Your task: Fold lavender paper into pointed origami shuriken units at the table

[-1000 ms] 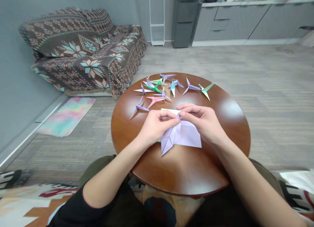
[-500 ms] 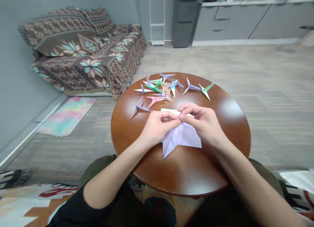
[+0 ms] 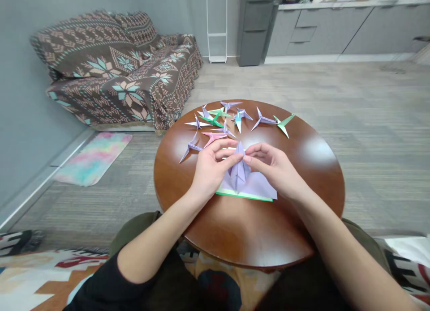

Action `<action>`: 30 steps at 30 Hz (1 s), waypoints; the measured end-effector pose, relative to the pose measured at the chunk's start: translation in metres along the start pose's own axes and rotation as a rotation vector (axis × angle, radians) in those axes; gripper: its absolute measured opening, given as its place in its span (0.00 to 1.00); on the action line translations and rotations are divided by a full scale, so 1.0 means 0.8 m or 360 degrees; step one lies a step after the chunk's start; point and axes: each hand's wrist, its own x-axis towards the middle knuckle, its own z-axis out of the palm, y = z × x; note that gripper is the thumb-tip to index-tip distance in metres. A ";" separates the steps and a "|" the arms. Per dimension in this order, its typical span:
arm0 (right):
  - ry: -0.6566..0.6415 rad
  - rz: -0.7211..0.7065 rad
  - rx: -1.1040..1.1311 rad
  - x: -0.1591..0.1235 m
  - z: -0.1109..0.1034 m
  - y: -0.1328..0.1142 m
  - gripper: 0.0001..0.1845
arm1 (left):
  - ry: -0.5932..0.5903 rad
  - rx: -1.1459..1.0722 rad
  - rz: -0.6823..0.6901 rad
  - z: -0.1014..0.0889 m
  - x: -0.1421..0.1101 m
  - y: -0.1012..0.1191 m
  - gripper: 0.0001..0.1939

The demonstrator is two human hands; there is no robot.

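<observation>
Between my two hands is a folded piece of purple origami paper (image 3: 239, 173), held upright with a pointed tip at the top and another pointing down toward me. My left hand (image 3: 214, 167) pinches its left side between thumb and fingers. On the right edge, my right hand (image 3: 273, 165) grips it with thumb and curled fingers. Beneath lies a flat stack of paper sheets (image 3: 264, 185), purple on top with a green edge showing at the front. My hands cover part of the stack.
Several folded paper figures lie toward the back of the round brown table (image 3: 248, 235), among them a pink one (image 3: 214, 136), a green one (image 3: 215, 119) and a green-and-white one (image 3: 284, 124). A patterned sofa (image 3: 127, 87) stands beyond at the left, grey cabinets (image 3: 322, 33) at the back right.
The folded purple paper has turned upright, its top point now showing above my fingers. Its lower point has swung up and away from me, uncovering the stack's green front edge.
</observation>
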 end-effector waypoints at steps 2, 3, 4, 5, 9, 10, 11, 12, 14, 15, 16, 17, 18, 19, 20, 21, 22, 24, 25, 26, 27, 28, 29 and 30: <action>-0.0145 -0.0038 -0.0103 -0.002 0.002 -0.002 0.22 | 0.0008 -0.0015 0.0015 0.000 0.001 -0.002 0.24; -0.0187 -0.0067 -0.0132 -0.002 0.003 -0.003 0.22 | 0.0004 -0.0034 0.0011 0.001 0.001 -0.002 0.24; -0.0199 -0.0094 -0.0143 -0.003 0.003 -0.003 0.22 | 0.0002 -0.0059 0.0002 0.001 0.002 -0.002 0.23; -0.0181 -0.0115 -0.0140 -0.004 0.003 -0.003 0.23 | 0.0006 -0.0084 -0.0008 0.002 0.002 -0.002 0.22; -0.0090 -0.0095 -0.0119 -0.003 0.001 0.000 0.23 | -0.0027 -0.0111 -0.0055 0.003 0.001 0.001 0.17; -0.0090 -0.0080 -0.0111 -0.003 0.001 0.001 0.24 | -0.0048 -0.0103 -0.0065 0.003 0.001 0.002 0.16; -0.0096 -0.0064 -0.0097 -0.003 0.000 0.001 0.24 | -0.0066 -0.0099 -0.0073 0.003 0.000 0.002 0.15; -0.0103 -0.0049 -0.0078 -0.003 0.000 0.001 0.24 | -0.0072 -0.0108 -0.0078 0.003 0.000 0.002 0.15; -0.0106 -0.0033 -0.0034 -0.003 0.001 -0.001 0.23 | -0.0058 -0.0174 -0.0073 0.004 0.000 0.002 0.15; -0.0103 -0.0037 -0.0013 -0.003 0.002 -0.002 0.22 | -0.0049 -0.0220 -0.0072 0.005 0.000 0.002 0.16; -0.0104 -0.0049 -0.0005 -0.004 0.003 -0.002 0.21 | -0.0040 -0.0264 -0.0073 0.006 0.000 0.002 0.17; -0.0108 -0.0070 -0.0014 -0.004 0.003 -0.003 0.21 | -0.0029 -0.0302 -0.0072 0.007 -0.001 0.002 0.17; -0.0110 -0.0093 -0.0036 -0.004 0.004 -0.003 0.21 | -0.0014 -0.0330 -0.0067 0.009 -0.001 0.002 0.18; -0.0111 -0.0113 -0.0066 -0.005 0.004 -0.003 0.21 | 0.0004 -0.0348 -0.0059 0.010 -0.001 0.003 0.18; -0.0106 -0.0128 -0.0101 -0.005 0.003 -0.002 0.21 | 0.0025 -0.0357 -0.0045 0.011 -0.001 0.004 0.18; -0.0096 -0.0136 -0.0137 -0.005 0.003 -0.001 0.21 | 0.0043 -0.0357 -0.0025 0.012 -0.001 0.004 0.18; -0.0079 -0.0143 -0.0170 -0.004 0.003 0.001 0.22 | 0.0055 -0.0347 0.0001 0.012 -0.001 0.005 0.18; -0.0015 -0.0173 -0.0216 -0.004 0.002 0.004 0.22 | 0.0030 -0.0273 0.0042 0.011 -0.001 0.006 0.17; 0.0038 -0.0202 -0.0237 -0.003 0.002 0.005 0.22 | -0.0012 -0.0195 0.0044 0.010 -0.001 0.006 0.17; 0.0102 -0.0234 -0.0258 -0.003 0.001 0.006 0.22 | -0.0062 -0.0103 0.0035 0.009 -0.001 0.006 0.17; 0.0164 -0.0260 -0.0276 -0.003 0.002 0.007 0.21 | -0.0107 -0.0014 0.0022 0.008 -0.001 0.007 0.16; 0.0205 -0.0270 -0.0281 -0.002 0.002 0.008 0.21 | -0.0138 0.0051 0.0013 0.007 -0.001 0.006 0.16; 0.0216 -0.0259 -0.0274 -0.002 0.002 0.008 0.21 | -0.0151 0.0085 0.0016 0.006 -0.001 0.006 0.16; 0.0195 -0.0231 -0.0258 -0.002 0.002 0.008 0.22 | -0.0144 0.0085 0.0029 0.006 -0.001 0.006 0.16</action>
